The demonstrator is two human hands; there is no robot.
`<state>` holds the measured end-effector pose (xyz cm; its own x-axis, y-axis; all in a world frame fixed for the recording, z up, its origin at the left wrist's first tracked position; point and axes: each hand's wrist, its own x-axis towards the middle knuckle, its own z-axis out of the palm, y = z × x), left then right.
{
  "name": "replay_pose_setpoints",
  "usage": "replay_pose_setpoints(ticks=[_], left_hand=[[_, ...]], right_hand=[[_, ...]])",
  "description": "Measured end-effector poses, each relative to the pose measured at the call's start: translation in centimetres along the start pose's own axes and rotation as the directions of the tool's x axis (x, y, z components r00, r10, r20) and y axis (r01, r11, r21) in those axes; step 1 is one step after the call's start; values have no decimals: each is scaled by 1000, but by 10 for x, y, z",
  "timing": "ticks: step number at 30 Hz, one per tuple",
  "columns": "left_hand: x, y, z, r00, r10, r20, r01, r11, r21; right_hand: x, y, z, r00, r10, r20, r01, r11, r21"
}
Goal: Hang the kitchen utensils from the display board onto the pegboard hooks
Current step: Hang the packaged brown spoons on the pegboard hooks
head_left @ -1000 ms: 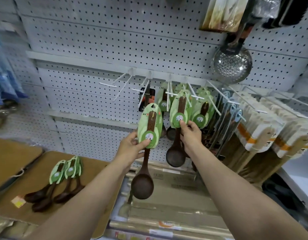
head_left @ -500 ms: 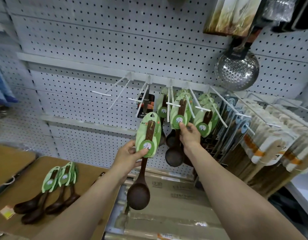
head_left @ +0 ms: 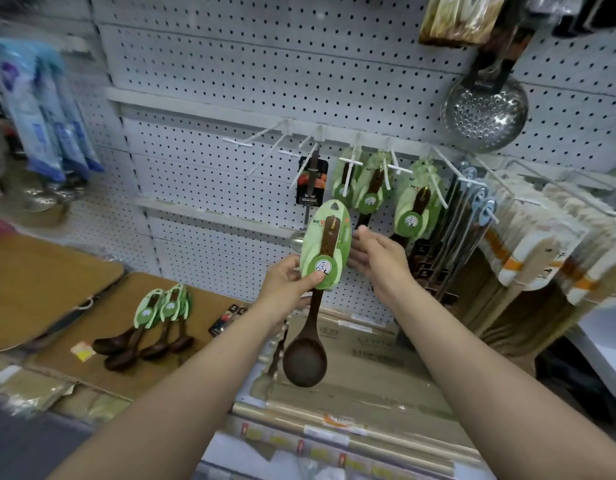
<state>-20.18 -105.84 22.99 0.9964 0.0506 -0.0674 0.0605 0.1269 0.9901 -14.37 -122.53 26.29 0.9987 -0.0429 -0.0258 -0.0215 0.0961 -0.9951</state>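
Far to our left, blue packets (head_left: 47,116) are hanging against the wall, blurred. Below them the wooden display board (head_left: 74,344) is lying flat, carrying a cluster of dark wooden spoons (head_left: 144,330) with green cards on their handles, their bowls pointing toward us.

Moving right, our left hand (head_left: 288,282) is gripping the wooden ladle (head_left: 317,289) by the lower part of its green backing card, thumb pressing on the round label. The ladle is hanging upright in the air in front of the pegboard (head_left: 265,71), its bowl down, just below the white hooks (head_left: 313,150) and not on any of them.

Just beside the card, our right hand (head_left: 377,259) is hovering with fingers relaxed and spread, holding nothing; we cannot tell whether its fingertips are touching the card's edge.

Behind it, more carded spoons (head_left: 372,188) are hanging on the hooks. Further right, packets of chopsticks (head_left: 528,251) are crowding their pegs, and a perforated metal skimmer (head_left: 486,112) is hanging above them.
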Motion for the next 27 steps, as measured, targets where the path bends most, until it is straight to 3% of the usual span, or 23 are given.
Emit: replay_pose_setpoints(ticks=[4,8,15,27], left_hand=[[-14,2,13,1000,18,18,-18,1000,-20],[-23,6,26,998,30,47,-29,999,-26],[-22,9,42,982,-50,180,35,996,87],[2,11,55,977,-12,212,-7,996,87]], right_hand=[[-39,-9,6,997,-45,68,46,999,-22],[-54,-13,0,996,-77,33,80,994,-78],[-55,-25,-19,989,-127,-75,127,992,-12],[-31,-38,-24,972,-205,-116,209,978,24]])
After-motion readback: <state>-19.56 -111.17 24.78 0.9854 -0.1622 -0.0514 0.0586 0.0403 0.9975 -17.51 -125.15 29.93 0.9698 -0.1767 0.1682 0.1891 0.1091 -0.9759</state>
